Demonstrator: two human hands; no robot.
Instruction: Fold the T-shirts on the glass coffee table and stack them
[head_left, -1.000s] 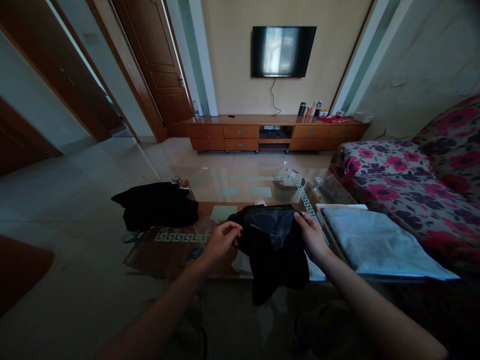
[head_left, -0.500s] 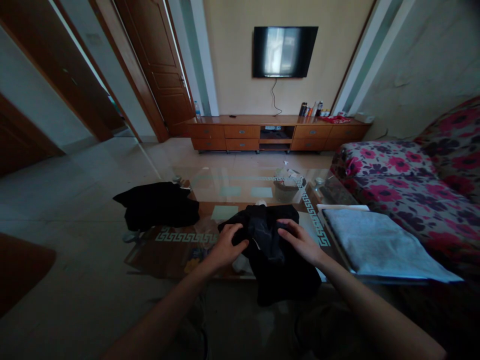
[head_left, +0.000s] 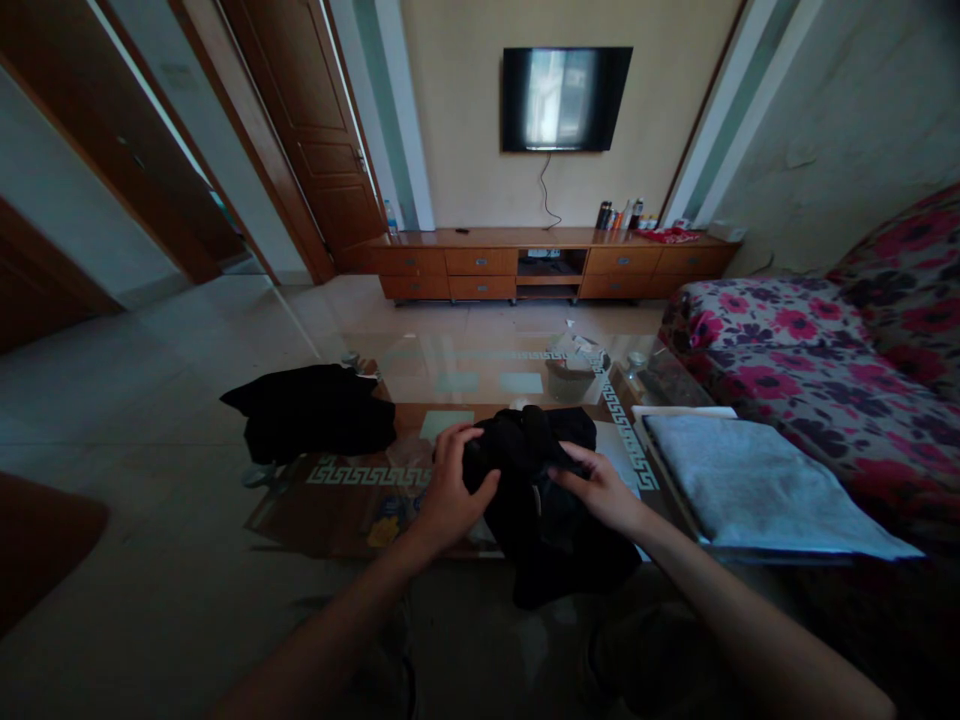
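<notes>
A black garment (head_left: 570,560) lies bunched on the glass coffee table (head_left: 337,520) in front of me, its lower part hanging over the near edge. On its left side my left hand (head_left: 454,495) curves round the gathered cloth, thumb and fingers spaced with fabric between them. My right hand (head_left: 601,492) pinches a fold on the right side. A small pale tag or strip shows in the folds between both hands. Dark cloth hides some fingertips.
Another black garment (head_left: 311,415) lies at the table's left end. A light blue cloth (head_left: 757,485) rests at the right. Beyond are a waste basket (head_left: 574,380), a low TV cabinet (head_left: 480,262) and a flowered sofa (head_left: 795,360).
The bunched cloth has been turned over between my hands, and a thick black roll now shows on top. My left hand has risen slightly and my right fingers have closed in on the fold.
</notes>
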